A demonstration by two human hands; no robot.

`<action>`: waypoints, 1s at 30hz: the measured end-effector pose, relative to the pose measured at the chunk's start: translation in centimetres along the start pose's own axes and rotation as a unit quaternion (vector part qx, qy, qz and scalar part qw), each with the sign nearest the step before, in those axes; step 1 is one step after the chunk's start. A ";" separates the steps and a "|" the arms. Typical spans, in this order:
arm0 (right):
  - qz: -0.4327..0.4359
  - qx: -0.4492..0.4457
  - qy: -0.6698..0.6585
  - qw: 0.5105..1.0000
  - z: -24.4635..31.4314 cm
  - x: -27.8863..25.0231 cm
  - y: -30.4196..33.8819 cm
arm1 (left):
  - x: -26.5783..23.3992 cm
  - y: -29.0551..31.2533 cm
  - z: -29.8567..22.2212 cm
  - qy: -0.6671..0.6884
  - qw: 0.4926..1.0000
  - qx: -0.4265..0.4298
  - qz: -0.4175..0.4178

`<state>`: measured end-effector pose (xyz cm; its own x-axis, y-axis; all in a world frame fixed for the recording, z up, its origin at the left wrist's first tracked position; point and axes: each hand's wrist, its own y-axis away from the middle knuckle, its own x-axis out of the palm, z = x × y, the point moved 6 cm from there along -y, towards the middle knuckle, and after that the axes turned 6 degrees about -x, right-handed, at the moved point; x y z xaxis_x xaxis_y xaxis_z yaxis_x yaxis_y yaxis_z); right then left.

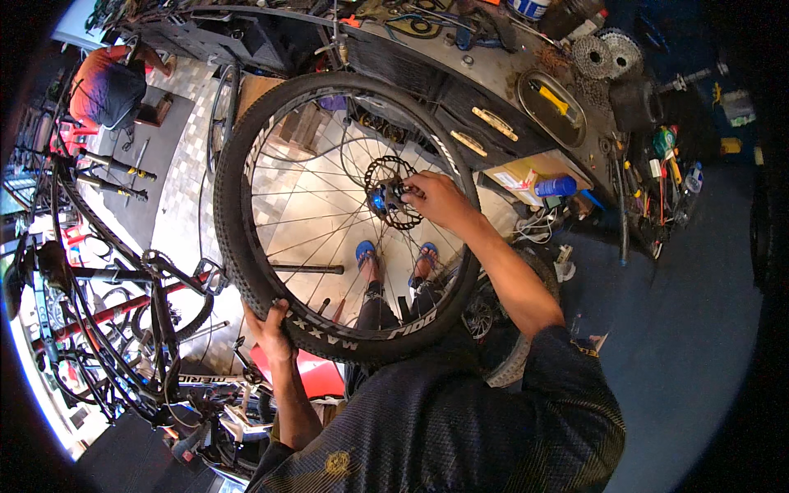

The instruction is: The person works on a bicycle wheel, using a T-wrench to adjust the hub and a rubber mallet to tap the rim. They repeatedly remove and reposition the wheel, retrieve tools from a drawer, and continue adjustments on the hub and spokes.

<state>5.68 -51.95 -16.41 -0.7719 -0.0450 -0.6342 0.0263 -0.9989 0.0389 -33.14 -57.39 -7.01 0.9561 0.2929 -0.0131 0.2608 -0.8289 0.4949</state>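
A bicycle wheel (233, 215) with a black knobby tyre and dark rim stands in front of me, thin spokes running to its hub. My left hand (271, 330) is closed around the tyre at its lower left. At the centre, my right hand (433, 200) has its fingers pinched at the axle end of the hub. What those fingertips hold, if anything, is too small to make out. Beside them sits a perforated disc brake rotor (380, 171), with blue parts of the hub (379, 200) showing through it.
A metal workbench (493, 70) spans the top right, bearing an oval tray (526, 99) with a yellow-handled tool and gear cassettes (606, 56). Bicycle frames (115, 271) crowd the left. Another person (107, 86) bends at the far left. A second tyre (518, 353) rests by my right arm.
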 end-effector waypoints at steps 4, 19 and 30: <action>-0.002 -0.008 0.026 1.000 0.4 -1.5 -0.4 | 1.3 1.1 -1.7 -0.002 1.000 -0.019 -0.013; -0.008 0.043 0.065 0.997 -1.2 -3.9 2.1 | 8.8 6.4 -6.5 -0.068 0.982 0.057 0.169; 0.028 0.040 0.073 0.996 -2.2 -3.4 1.1 | 8.4 5.8 -5.8 -0.068 0.983 0.043 0.166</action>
<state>9.71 -52.91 -15.90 -0.6700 -0.1071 -0.7346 0.0101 -0.9908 0.1352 -24.36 -56.92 0.78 0.9979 -0.0624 0.0186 -0.0645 -0.9067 0.4168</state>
